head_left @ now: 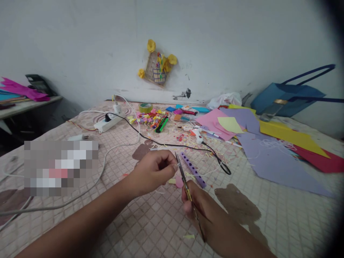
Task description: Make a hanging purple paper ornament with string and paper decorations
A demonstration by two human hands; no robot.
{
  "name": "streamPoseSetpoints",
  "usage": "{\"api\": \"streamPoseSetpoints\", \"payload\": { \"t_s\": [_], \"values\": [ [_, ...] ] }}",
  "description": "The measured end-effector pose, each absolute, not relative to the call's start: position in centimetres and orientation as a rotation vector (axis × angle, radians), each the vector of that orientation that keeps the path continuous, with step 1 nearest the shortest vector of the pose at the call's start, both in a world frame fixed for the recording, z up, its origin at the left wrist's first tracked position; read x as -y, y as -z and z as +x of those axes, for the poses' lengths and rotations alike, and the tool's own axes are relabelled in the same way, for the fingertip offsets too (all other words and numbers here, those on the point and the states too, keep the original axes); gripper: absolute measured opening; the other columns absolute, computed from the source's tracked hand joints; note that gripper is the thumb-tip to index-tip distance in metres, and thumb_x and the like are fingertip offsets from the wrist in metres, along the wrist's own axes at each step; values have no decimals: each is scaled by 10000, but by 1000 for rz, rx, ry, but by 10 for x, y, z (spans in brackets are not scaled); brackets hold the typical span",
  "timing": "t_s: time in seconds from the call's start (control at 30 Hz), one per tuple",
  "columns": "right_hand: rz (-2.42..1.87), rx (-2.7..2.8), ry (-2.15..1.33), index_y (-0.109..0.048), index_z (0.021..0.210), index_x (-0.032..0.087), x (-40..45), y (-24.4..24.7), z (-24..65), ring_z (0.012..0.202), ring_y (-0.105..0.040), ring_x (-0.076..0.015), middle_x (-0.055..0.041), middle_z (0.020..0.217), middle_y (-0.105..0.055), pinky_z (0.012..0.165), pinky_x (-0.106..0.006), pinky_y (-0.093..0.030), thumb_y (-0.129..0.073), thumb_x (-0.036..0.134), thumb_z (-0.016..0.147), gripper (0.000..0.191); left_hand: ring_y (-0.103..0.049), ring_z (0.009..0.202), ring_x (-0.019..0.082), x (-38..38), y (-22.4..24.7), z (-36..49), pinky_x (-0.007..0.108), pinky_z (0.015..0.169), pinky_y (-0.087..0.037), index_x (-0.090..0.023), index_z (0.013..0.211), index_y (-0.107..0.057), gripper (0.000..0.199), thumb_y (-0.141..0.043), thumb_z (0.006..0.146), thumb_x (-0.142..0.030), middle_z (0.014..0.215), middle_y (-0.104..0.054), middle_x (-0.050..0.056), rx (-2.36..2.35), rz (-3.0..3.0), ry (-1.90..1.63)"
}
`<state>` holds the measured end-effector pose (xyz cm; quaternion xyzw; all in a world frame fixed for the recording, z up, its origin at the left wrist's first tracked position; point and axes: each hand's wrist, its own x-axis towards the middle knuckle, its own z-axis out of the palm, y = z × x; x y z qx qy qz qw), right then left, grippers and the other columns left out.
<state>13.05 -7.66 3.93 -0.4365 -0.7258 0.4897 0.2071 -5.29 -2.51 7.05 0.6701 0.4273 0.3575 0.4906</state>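
While the left hand pinches white string, the right hand holds scissors against it

As both hands meet over the quilted cloth, thumb and forefinger of the left hand [154, 173] are pressed together, other fingers curled in. A small white bit shows at the fingertips; looks like the end of the white string [211, 173], which trails off rightward past the right hand. Right hand [197, 202] closed round the handles of the scissors [184, 176], blades pointing away from the person and right beside the left fingertips. Tips nearly together; cannot tell whether the blades touch the string.

Just beyond the right hand: purple strip [192, 169] with dark spots, lying at a slant. Pink paper piece [179, 181] between the hands, under the blades.

Ahead of the left hand: black-and-green cutter [161, 124], a heap of coloured paper bits [149, 117], tape roll [145, 107]. Farther off, to its left, white power strip [110, 122] with plugs in.

Ahead of the right hand: white tool with a red switch [198, 137], black cable attached. Well to its right, lavender sheet [276, 168], a loose white string tangle [278, 144] on top; yellow sheet [292, 134] partly over the lavender. Blue bag [287, 95] behind, near the wall.
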Motion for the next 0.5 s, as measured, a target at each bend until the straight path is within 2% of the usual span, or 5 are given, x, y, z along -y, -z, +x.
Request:
{"api": "streamPoseSetpoints", "payload": {
  "t_s": [0.2, 0.5],
  "values": [
    [-1232, 2088, -1302, -421, 870, 206, 75, -39, 132, 744, -487, -145, -17, 813, -523, 677, -279, -410, -299, 386, 963, 236, -404, 421, 54, 25, -70, -53, 165, 387, -324, -162, 662, -488, 160, -542, 753, -282, 530, -434, -58, -1035, 1620, -860],
    [-1190, 2123, -1276, -407, 841, 203, 72, -36, 133, 731, -478, -138, -12, 811, -518, 657, -271, -400, -355, 323, 947, 169, -397, 408, 53, 23, -70, -54, 162, 376, -315, -159, 659, -489, 137, -534, 742, -257, 493, -437, -65, -1037, 1620, -849]
  ]
}}
